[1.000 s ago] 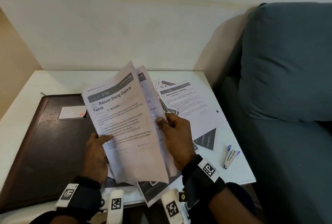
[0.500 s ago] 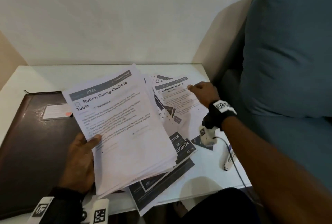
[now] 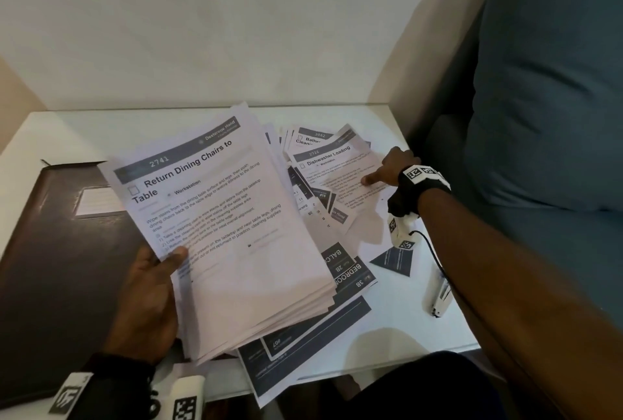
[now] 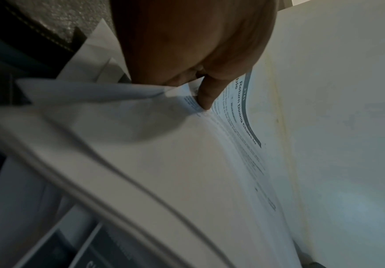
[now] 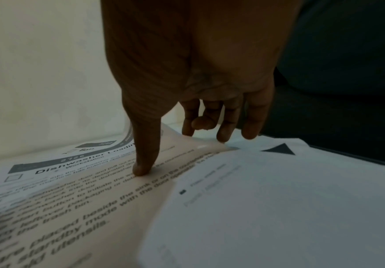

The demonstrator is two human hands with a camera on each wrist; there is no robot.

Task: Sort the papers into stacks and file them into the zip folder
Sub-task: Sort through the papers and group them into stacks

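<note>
My left hand (image 3: pixel 150 288) grips a thick stack of white task sheets (image 3: pixel 236 251), thumb (image 4: pixel 207 98) on the top page headed "Return Dining Chairs to Table". The stack hangs tilted above the table, partly over the dark brown zip folder (image 3: pixel 57 251), which lies closed at the left. My right hand (image 3: pixel 391 168) reaches to the "Dishwasher Loading" sheet (image 3: pixel 332 172) on the loose pile. Its thumb (image 5: pixel 144 166) presses on the page while the fingers (image 5: pixel 223 134) curl at the raised far edge.
More printed sheets (image 3: pixel 313 207) lie fanned on the white table (image 3: pixel 404 328), with dark-printed pages (image 3: pixel 303 342) overhanging the near edge. A white stapler (image 3: pixel 440 295) sits by the right edge. A blue sofa cushion (image 3: pixel 556 82) stands close on the right.
My right hand let go of the stack and moved right onto the Dishwasher Loading sheet, thumb now pressed on it. My left hand lowered the stack flatter.
</note>
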